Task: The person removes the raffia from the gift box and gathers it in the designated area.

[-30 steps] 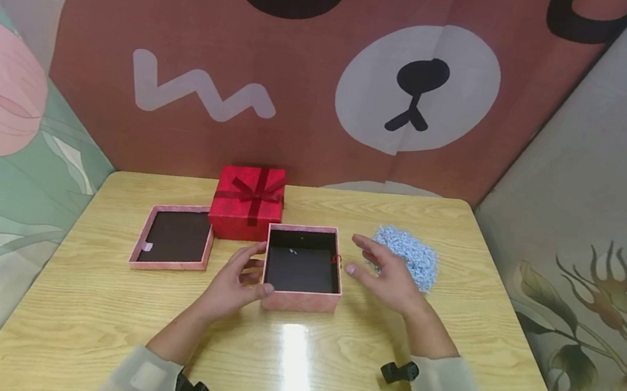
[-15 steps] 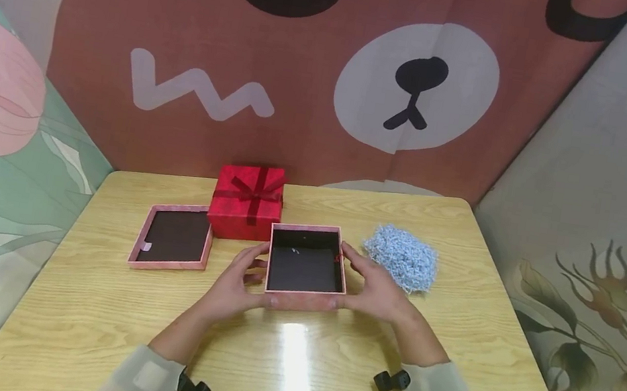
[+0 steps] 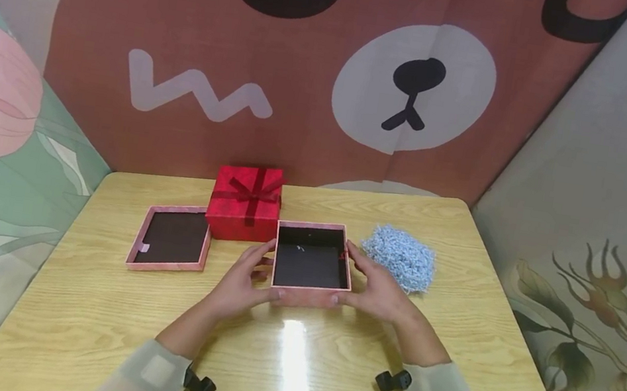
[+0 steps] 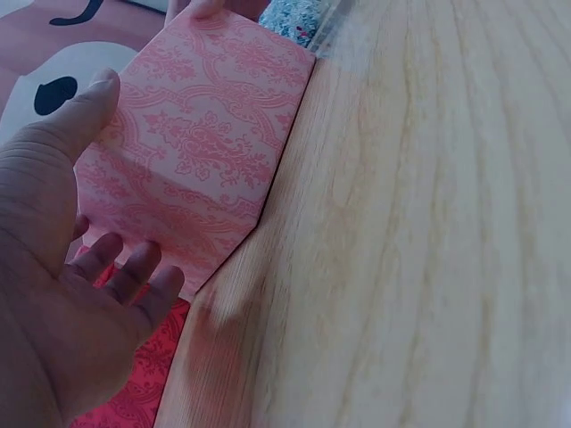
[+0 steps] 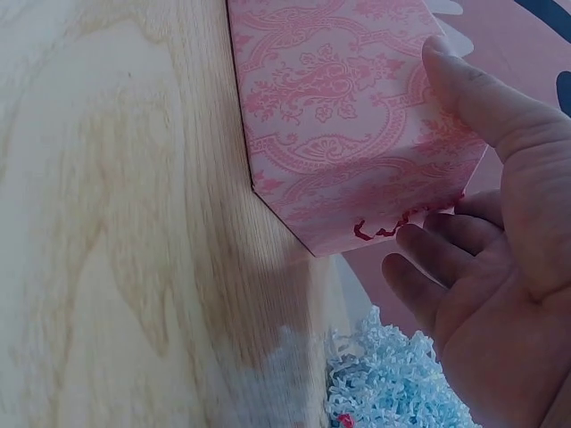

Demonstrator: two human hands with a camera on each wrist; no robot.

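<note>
A pink patterned gift box (image 3: pixel 308 298), its top uncovered and its inside black, stands mid-table. My left hand (image 3: pixel 240 287) grips its left side, thumb on the front wall and fingers along the side. From the other side my right hand (image 3: pixel 380 290) holds it the same way; the right wrist view shows the thumb on the front face and fingertips by a crinkled red strand (image 5: pixel 382 228) on the side wall. Small light specks show on the black inside. The box's back wall outside is hidden.
A shallow pink lid (image 3: pixel 166 266) lies upturned at left. Behind it, close to the pink box, stands a red gift box (image 3: pixel 240 221) with a dark red bow. Light blue shredded paper (image 3: pixel 401 258) sits right of the box, near my right hand. A printed cloth backs the table.
My right hand has come in from the right and taken hold of the box. Both hands have then shifted the box slightly right and back. The lid, red box and shredded paper stay put.
</note>
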